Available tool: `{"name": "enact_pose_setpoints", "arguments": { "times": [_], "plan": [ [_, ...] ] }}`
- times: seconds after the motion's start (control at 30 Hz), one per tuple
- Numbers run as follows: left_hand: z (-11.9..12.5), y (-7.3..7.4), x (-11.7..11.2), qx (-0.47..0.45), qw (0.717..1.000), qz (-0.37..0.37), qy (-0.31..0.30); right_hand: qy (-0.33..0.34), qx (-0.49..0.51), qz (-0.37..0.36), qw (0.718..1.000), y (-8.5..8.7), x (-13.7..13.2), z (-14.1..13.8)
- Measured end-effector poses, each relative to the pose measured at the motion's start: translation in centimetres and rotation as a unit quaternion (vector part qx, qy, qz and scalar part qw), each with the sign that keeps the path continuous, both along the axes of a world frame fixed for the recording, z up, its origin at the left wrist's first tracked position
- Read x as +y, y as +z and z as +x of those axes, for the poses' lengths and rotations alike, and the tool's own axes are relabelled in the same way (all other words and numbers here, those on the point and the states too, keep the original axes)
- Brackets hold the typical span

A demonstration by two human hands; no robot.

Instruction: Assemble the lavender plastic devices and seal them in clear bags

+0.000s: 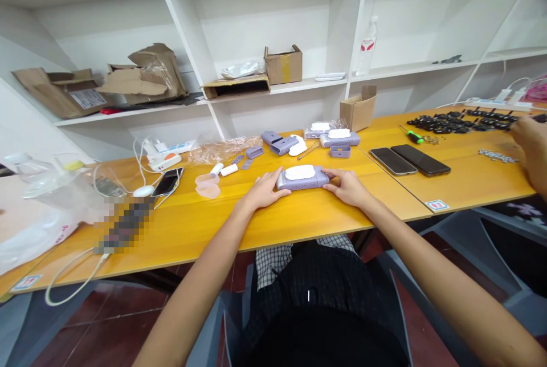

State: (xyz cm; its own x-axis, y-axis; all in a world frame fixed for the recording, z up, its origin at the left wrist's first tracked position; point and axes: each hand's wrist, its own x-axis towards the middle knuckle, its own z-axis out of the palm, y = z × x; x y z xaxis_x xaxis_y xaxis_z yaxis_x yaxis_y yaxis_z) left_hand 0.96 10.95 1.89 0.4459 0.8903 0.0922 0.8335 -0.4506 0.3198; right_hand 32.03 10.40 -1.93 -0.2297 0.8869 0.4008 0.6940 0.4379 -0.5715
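A purple, box-shaped device [304, 180] with holes along its front side and a white oval piece on top lies on the table in front of me. My left hand [265, 189] holds its left end, thumb along the front. At the other end, my right hand [345, 186] grips the right end piece between thumb and fingers. Behind it are a similar purple device [345, 140] with a white top, a small purple end cap [340, 152] and several purple housing parts [280, 143]. White cylinders [229, 170] and pinkish clear pieces [208, 189] lie to the left.
Two phones [421, 160] and a green-black screwdriver [413, 137] lie to the right, before many black parts [453, 122]. A co-worker's hand [530, 142] is at the far right. Phones with cables, a power strip [166, 160] and a plastic cup [64, 190] stand left. Shelves with cardboard boxes [284, 66] rise behind.
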Motion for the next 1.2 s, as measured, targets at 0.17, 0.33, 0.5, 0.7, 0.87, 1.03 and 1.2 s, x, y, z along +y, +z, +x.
{"name": "enact_pose_setpoints", "arguments": {
  "times": [0.17,0.33,0.5,0.7,0.87,1.03,1.2],
  "plan": [
    [-1.2,-0.2,-1.6,0.0,1.0,-0.022,0.007,0.039,0.024,-0.045,0.998,0.1,-0.4,0.8],
    [-2.9,-1.0,-3.4,0.014,0.999,-0.021,0.02,0.037,-0.088,-0.017,0.995,-0.3,-0.7,2.2],
    [-2.6,-1.4,-4.5,0.053,0.998,-0.016,0.039,-0.032,-0.248,-0.039,0.967,-0.7,-1.2,1.6],
    [-2.3,-1.2,-4.7,0.066,0.996,-0.032,0.04,-0.051,-0.28,-0.092,0.954,-0.3,-1.7,1.1],
    [-2.1,-1.2,-4.6,0.067,0.995,-0.03,0.06,-0.049,-0.285,-0.099,0.952,-0.2,-1.7,1.2],
    [-2.0,-1.1,-4.7,0.064,0.995,-0.031,0.064,-0.051,-0.284,-0.1,0.952,-0.4,-1.6,1.2],
    [-2.1,-1.4,-4.6,0.063,0.996,-0.02,0.062,-0.05,-0.279,-0.096,0.954,-0.4,-1.6,1.1]
  ]
}}
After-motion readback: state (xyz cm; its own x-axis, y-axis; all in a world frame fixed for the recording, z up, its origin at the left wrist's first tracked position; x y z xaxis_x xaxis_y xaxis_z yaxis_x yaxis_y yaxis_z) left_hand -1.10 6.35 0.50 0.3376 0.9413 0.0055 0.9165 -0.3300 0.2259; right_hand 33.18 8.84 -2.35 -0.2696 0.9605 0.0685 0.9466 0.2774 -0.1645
